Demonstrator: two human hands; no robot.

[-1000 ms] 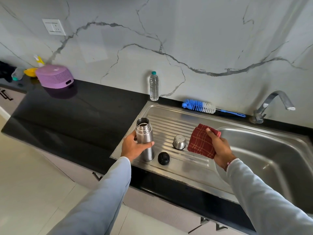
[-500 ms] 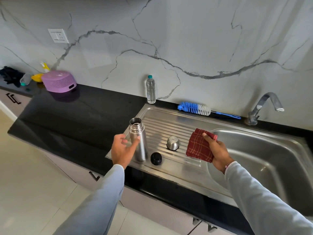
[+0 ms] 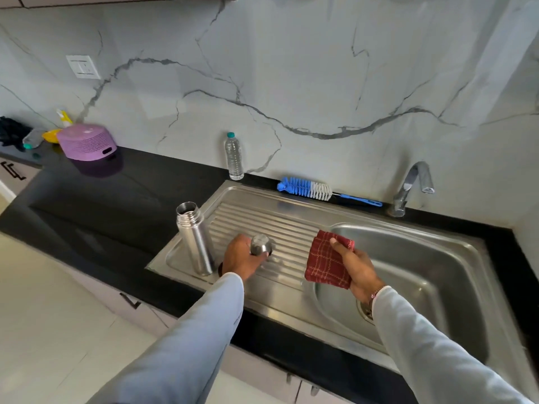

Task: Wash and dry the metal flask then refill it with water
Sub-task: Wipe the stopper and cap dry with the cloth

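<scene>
Flask (image 3: 194,239) of brushed steel stands upright and uncapped on the ribbed draining board (image 3: 262,217), at about 9 o'clock from the left hand (image 3: 242,258) and just beside it, untouched. That hand curls round one small rounded steel cap (image 3: 261,245). At 3 o'clock from it, the right hand (image 3: 354,265) pinches one folded red checked cloth (image 3: 326,265) over the rim of the steel sink basin (image 3: 437,258). Along the black bench (image 3: 102,205) at 12 o'clock lie one blue and white bristled bottle brush (image 3: 309,189), one clear ribbed plastic water bottle (image 3: 234,156) and one curved tap (image 3: 409,188). One lilac round perforated container (image 3: 86,141) sits at 10 o'clock.
</scene>
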